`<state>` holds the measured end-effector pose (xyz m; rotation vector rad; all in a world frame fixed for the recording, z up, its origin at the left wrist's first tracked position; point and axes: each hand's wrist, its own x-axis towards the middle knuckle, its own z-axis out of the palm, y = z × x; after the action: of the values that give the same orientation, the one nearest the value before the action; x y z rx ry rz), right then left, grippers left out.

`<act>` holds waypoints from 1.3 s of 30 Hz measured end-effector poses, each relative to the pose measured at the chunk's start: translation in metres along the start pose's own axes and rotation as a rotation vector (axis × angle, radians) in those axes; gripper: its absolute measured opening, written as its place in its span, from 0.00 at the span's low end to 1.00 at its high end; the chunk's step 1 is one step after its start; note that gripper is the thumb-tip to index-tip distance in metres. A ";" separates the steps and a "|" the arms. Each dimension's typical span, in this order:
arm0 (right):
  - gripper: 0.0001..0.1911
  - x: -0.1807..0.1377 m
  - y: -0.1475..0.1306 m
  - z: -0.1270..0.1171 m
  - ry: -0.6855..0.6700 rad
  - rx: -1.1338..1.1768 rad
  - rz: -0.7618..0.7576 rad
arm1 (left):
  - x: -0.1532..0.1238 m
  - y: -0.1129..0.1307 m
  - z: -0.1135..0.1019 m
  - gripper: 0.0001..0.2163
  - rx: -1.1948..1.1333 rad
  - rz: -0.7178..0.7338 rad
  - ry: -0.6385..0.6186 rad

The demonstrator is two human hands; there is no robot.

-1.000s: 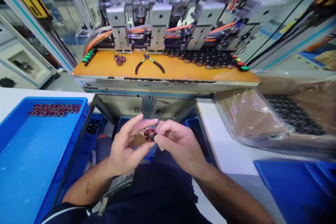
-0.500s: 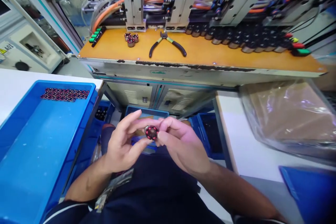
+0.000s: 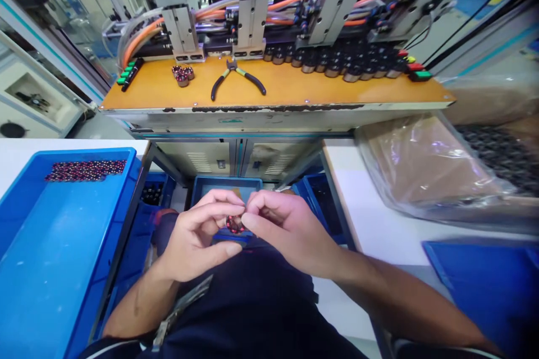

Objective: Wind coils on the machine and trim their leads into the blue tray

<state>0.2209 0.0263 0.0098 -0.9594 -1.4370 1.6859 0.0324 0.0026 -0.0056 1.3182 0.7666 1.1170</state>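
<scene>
A small round part [image 3: 234, 225] with red windings is pinched between both hands above my lap. My left hand [image 3: 194, 238] curls its fingers over the part's left side, thumb under it. My right hand [image 3: 283, 227] presses on it from the right with bent fingers. The part is mostly hidden by the fingertips. A metal tool [image 3: 179, 309] lies on my lap below the left wrist.
A blue tray [image 3: 46, 269] at left holds a row of several similar red parts [image 3: 85, 170]. On the orange bench [image 3: 320, 90] lie pliers [image 3: 237, 77], three small parts [image 3: 182, 74] and a row of dark cylinders [image 3: 337, 64]. A plastic-wrapped box [image 3: 425, 168] sits at right.
Both hands have closed more tightly round the part and dropped slightly toward my lap. The camera view has shifted, so the bench appears lower and further left than half a second ago.
</scene>
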 end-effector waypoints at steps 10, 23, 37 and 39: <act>0.18 -0.002 -0.003 -0.025 -0.190 0.042 0.166 | -0.001 0.007 0.002 0.18 -0.087 -0.074 0.085; 0.12 0.015 -0.010 -0.038 -0.163 -0.150 -0.030 | -0.003 0.012 -0.004 0.14 -0.077 -0.235 -0.002; 0.11 0.000 -0.015 -0.019 -0.131 -0.211 0.005 | -0.009 0.010 -0.002 0.16 -0.127 -0.232 0.077; 0.11 -0.003 -0.017 -0.019 -0.151 -0.169 0.068 | -0.005 0.009 -0.001 0.15 -0.122 -0.193 0.044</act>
<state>0.2399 0.0350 0.0252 -0.9997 -1.6860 1.7387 0.0284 -0.0031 0.0025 1.0963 0.8267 1.0248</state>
